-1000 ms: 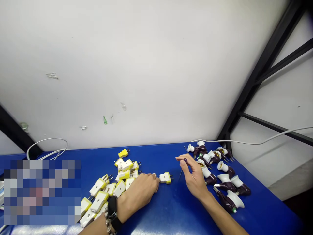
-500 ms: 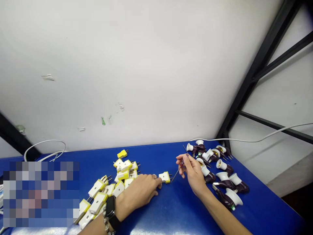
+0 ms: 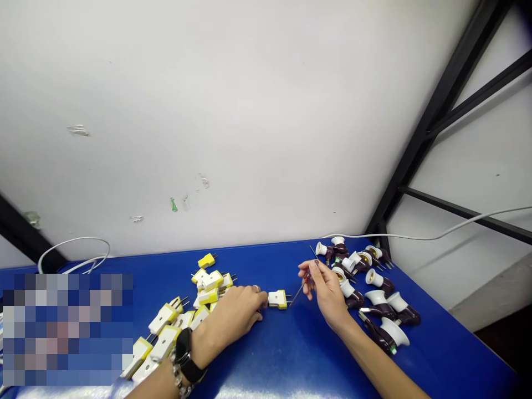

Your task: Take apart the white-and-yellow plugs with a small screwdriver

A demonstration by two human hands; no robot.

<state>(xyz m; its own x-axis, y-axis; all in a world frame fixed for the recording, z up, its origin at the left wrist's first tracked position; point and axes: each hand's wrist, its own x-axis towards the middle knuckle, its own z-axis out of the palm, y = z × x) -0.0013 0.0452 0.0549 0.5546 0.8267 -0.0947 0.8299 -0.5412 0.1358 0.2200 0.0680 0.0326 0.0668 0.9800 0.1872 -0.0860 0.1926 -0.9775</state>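
One white-and-yellow plug (image 3: 276,299) lies alone on the blue bench (image 3: 270,360), between a worker's two hands, prongs facing right. The work appears under way on this single piece: a heap of similar plugs (image 3: 164,317) sits to the left and maroon-and-white lamp holders (image 3: 377,299) spread to the right, though which are finished, if any, cannot be told. The left hand (image 3: 235,310) is half open, fingers loosely bent just beside the plug's left end; its palm is hidden, its grip uncertain. The right hand (image 3: 327,291), partly closed, pinches a thin screwdriver (image 3: 297,293), tip near the prongs.
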